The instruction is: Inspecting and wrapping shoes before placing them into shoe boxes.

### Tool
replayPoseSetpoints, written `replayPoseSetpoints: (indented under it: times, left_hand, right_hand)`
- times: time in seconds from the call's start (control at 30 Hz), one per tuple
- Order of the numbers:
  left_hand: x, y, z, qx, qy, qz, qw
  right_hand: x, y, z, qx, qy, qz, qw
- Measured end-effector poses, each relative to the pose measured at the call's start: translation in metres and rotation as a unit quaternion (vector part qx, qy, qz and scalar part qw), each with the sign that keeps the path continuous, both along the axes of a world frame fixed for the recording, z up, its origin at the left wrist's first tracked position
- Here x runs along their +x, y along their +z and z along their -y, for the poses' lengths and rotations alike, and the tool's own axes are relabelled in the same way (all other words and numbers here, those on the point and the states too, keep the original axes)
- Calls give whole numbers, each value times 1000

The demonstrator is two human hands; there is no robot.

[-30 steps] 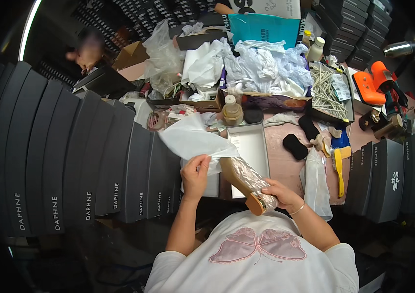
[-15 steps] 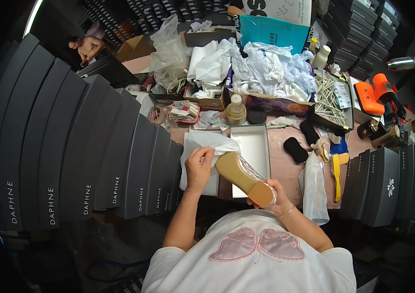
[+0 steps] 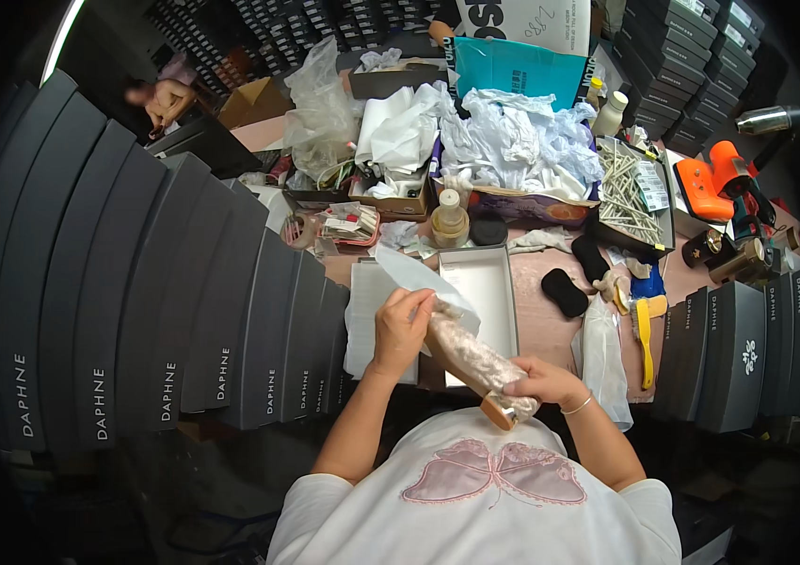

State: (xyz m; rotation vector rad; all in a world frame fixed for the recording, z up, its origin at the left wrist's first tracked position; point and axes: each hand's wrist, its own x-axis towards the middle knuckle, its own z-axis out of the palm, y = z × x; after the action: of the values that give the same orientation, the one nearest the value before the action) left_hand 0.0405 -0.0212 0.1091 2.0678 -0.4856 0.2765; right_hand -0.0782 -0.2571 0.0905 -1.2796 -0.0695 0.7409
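Note:
A shoe with a patterned pale upper, a tan sole and a block heel is held tilted in front of me, toe away and heel near my shirt. Around its heel end my right hand is closed, thumb on the upper. At the toe, the fingers of my left hand are pinched on a white sheet of thin paper, which stands up beside the shoe and partly hides the toe. Behind the shoe lies a shoebox with a white inside. Left of it is a grey lid-like piece with white paper on it.
Tall rows of dark shoeboxes stand at the left, more boxes at the right. Far back are a carton of crumpled paper and a box of sticks. A yellow brush and black pads lie right.
The shoe has turned from sole up to show its patterned upper. My left hand has moved right and nearer, bringing the paper against the toe. My right hand has shifted its grip at the heel.

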Motion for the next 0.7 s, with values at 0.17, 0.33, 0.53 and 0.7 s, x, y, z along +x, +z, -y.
replayPoseSetpoints:
  times: [0.17,0.33,0.53,0.7]
  left_hand:
    - [-23,5,3,18,-32,18,999]
    - [-55,-5,0,-9,-110,40,993]
    - [-63,-4,-8,-34,-30,30,999]
    - [-69,7,35,-12,-89,92,992]
  right_hand:
    - [30,56,-20,-267,106,263,921]
    - [45,12,-43,-297,72,241,921]
    - [18,-11,-54,347,-251,-167,888]
    - [16,-31,-60,346,-379,-169,841]
